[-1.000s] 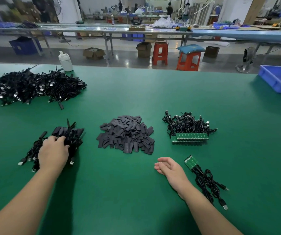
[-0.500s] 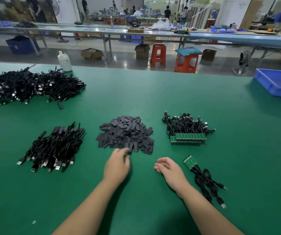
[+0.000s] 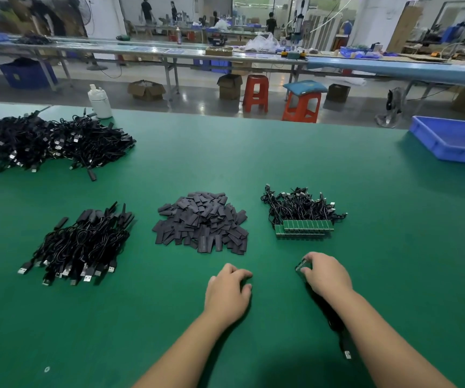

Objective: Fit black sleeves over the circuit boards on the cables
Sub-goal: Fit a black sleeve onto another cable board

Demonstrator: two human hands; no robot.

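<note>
Two hands work just short of the piles: my right hand [image 3: 328, 275] pinches a small bundle of circuit boards [image 3: 301, 266], cables trailing under the wrist; my left hand [image 3: 227, 287] is curled, holding I cannot tell what. Beyond lies the sleeve pile [image 3: 202, 222]. I judge a sleeve must next meet one board.

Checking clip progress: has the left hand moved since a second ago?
Yes. The left hand has left the finished cable pile and now sits rightward, just in front of the sleeve pile.
</note>
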